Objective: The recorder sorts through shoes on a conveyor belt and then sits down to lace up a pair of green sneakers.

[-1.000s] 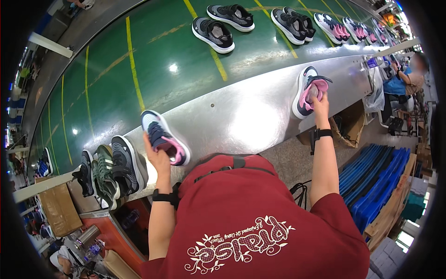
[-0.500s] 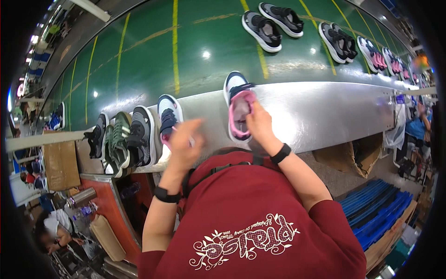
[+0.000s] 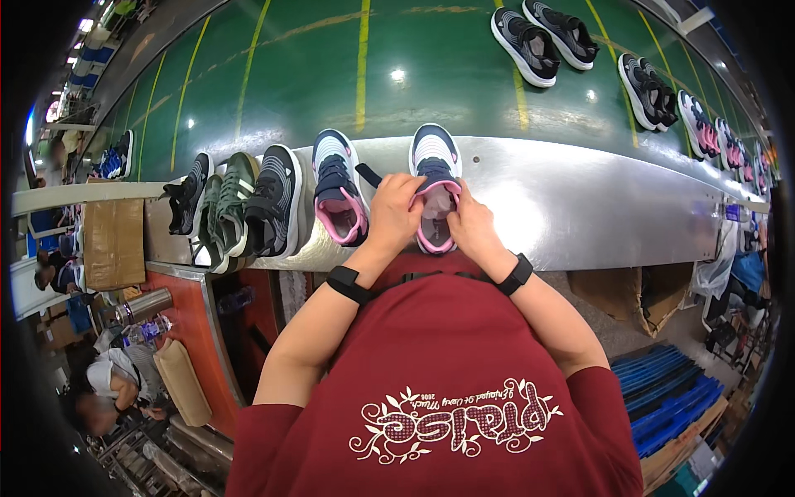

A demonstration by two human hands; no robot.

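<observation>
A white and navy sneaker [image 3: 434, 151] with a pink lining lies on the metal ledge in front of me, its toe pointing away. My left hand [image 3: 396, 209] pinches the left side of its collar near the tongue. On the opposite side, my right hand [image 3: 478, 224] grips the collar edge, thumb by the opening. A dark strap [image 3: 368, 175] sticks out just left of my left hand; where it is attached is hidden. Close by on the left sits a matching sneaker [image 3: 339, 184], touched by neither hand.
Farther left along the metal ledge [image 3: 596, 199] stand a black-and-grey sneaker [image 3: 275, 199], green sneakers [image 3: 235, 199] and another dark shoe [image 3: 195, 195]. Beyond it runs a green conveyor belt [image 3: 315, 74] carrying pairs of shoes. Cardboard [image 3: 621, 291] and blue strips [image 3: 671, 406] lie at lower right.
My left hand has come from beside the left sneaker to the middle one and taken hold of its collar. The middle sneaker now points straighter ahead. The whole view has shifted slightly.
</observation>
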